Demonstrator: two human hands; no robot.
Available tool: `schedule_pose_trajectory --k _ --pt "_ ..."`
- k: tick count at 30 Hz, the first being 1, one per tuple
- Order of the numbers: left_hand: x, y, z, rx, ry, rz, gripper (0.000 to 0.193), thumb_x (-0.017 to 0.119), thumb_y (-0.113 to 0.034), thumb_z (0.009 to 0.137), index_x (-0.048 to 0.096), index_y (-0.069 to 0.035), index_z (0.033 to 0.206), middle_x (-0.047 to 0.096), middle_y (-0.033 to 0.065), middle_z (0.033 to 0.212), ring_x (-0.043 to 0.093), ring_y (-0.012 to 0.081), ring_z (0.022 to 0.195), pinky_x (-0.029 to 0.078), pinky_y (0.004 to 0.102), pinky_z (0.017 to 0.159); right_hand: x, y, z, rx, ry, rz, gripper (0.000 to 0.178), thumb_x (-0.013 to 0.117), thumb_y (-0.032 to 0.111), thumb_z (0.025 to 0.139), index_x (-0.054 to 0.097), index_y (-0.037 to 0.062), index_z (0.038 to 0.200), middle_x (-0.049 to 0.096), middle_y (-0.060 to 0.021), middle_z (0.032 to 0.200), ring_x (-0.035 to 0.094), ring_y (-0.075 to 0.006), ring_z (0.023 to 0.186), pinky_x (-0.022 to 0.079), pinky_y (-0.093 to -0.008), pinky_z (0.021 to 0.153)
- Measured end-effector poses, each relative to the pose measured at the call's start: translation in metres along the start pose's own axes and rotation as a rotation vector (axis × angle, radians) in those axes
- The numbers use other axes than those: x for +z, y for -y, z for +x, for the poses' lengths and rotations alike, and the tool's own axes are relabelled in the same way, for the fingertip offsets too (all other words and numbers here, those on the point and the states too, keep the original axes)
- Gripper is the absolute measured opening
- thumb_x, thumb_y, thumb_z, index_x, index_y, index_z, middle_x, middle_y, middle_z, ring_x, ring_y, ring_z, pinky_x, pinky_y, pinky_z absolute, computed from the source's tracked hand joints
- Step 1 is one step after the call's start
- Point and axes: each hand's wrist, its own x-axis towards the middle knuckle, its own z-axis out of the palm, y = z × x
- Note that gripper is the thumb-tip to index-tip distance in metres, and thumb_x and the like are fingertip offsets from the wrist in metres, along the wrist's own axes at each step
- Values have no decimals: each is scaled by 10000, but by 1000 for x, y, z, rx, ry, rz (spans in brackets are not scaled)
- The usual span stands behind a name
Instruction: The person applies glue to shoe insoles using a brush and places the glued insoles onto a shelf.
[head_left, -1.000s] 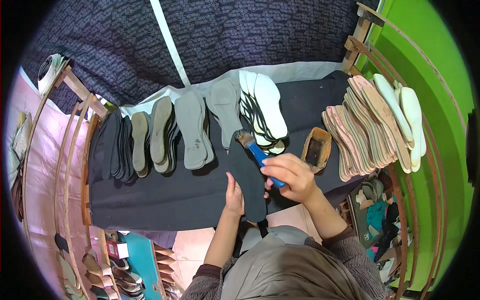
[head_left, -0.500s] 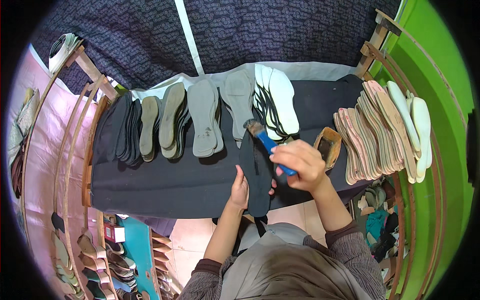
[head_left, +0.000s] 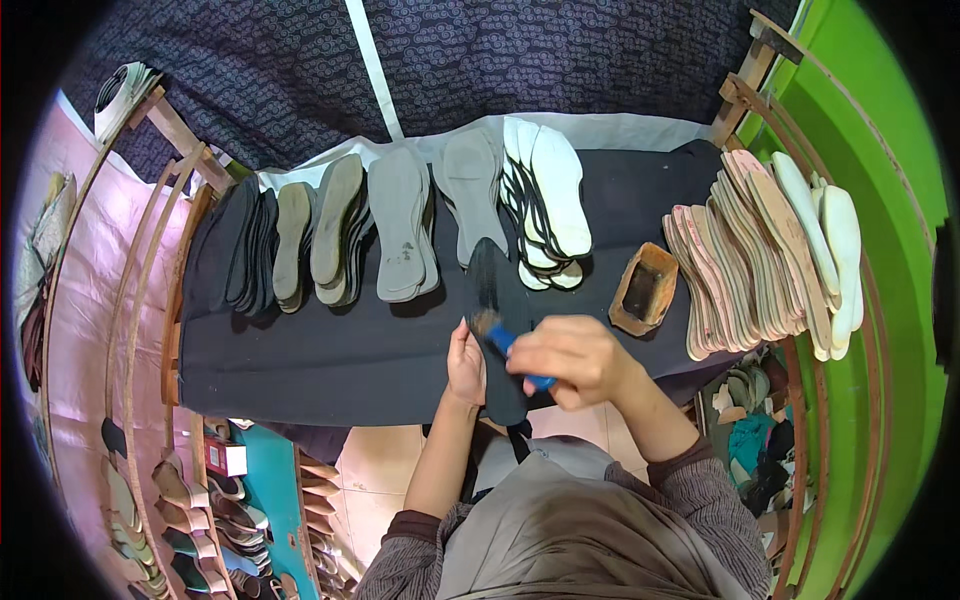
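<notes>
My left hand (head_left: 467, 366) is closed around a black insole (head_left: 507, 385), thumb along its left edge, the toe end pointing away from me. A wet-looking dark streak runs over the insole's upper part. In my right hand (head_left: 580, 360) is a brush with a blue handle (head_left: 501, 338); its bristles (head_left: 485, 322) press on the middle of the insole. Just beyond the insole's tip lies a stack of grey insoles (head_left: 472, 190). A worn, tan, open-topped container (head_left: 644, 288) with a dark inside stands to the right of my right hand.
More insole stacks line the table's (head_left: 300, 365) far side: black (head_left: 250, 245), brown-grey (head_left: 338, 225), grey (head_left: 401, 215) and white (head_left: 560, 190). Pinkish-beige insoles (head_left: 740, 260) are piled at the right. Wooden rails (head_left: 176, 300) flank both sides; shoe parts (head_left: 180, 500) fill shelves at lower left.
The brush has moved from the insole's far tip down toward me, to its middle. A dark streak now shows on the part it passed.
</notes>
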Motion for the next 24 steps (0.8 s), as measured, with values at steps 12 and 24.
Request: schedule_pose_trajectory --k 12,24 --pt "2 -1 0 59 43 218 522 199 -438 956 468 -66 1204 618 138 1001 627 246 819 536 344 674 -2 -1 -3 33 13 103 281 678 -18 555 656 32 830 645 -109 850 610 -248 660 481 -313 565" --pt "-32 -6 0 6 355 70 551 157 -458 945 439 -105 1261 573 146 1126 570 284 1036 452 428 921 7 4 13 30 -97 76 295 676 -23 543 649 34 832 644 -110 829 608 -251 632 484 -310 566"
